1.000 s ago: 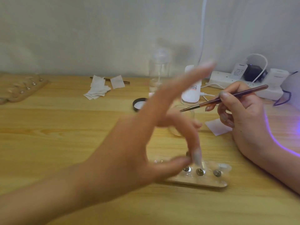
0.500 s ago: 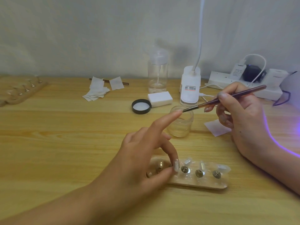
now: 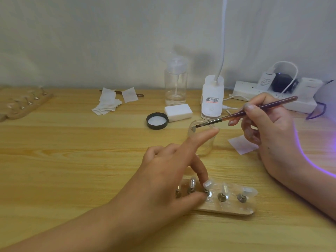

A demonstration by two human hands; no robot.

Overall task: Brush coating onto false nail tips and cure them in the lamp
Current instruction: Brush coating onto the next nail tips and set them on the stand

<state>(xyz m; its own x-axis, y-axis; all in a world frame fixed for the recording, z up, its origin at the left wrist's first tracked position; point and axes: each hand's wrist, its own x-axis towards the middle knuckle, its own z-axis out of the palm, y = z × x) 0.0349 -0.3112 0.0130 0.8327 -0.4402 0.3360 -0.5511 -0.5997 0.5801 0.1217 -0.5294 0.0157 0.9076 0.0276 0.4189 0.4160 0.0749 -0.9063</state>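
Note:
A wooden holder strip (image 3: 227, 209) lies near the table's front with several clear nail tips on metal stands. My left hand (image 3: 163, 179) pinches one nail tip stand (image 3: 207, 190) between thumb and middle finger, index finger pointing up over the jar. My right hand (image 3: 269, 128) grips a brown brush (image 3: 254, 109). Its bristle end sits at the rim of a small clear jar (image 3: 203, 148). The curing lamp (image 3: 329, 99) shows only at the right edge, casting purple light.
The jar's black lid (image 3: 157, 120), a white block (image 3: 178, 112), a clear pump bottle (image 3: 175, 84) and a white clip lamp base (image 3: 212, 99) stand behind the jar. Wipes (image 3: 109, 102) lie back left, a second holder strip (image 3: 23, 104) far left, a power strip (image 3: 272, 91) back right.
My left hand came down from in front of the camera and settled on the holder, taking a nail tip stand between thumb and finger. The brush tip moved left to the jar's rim.

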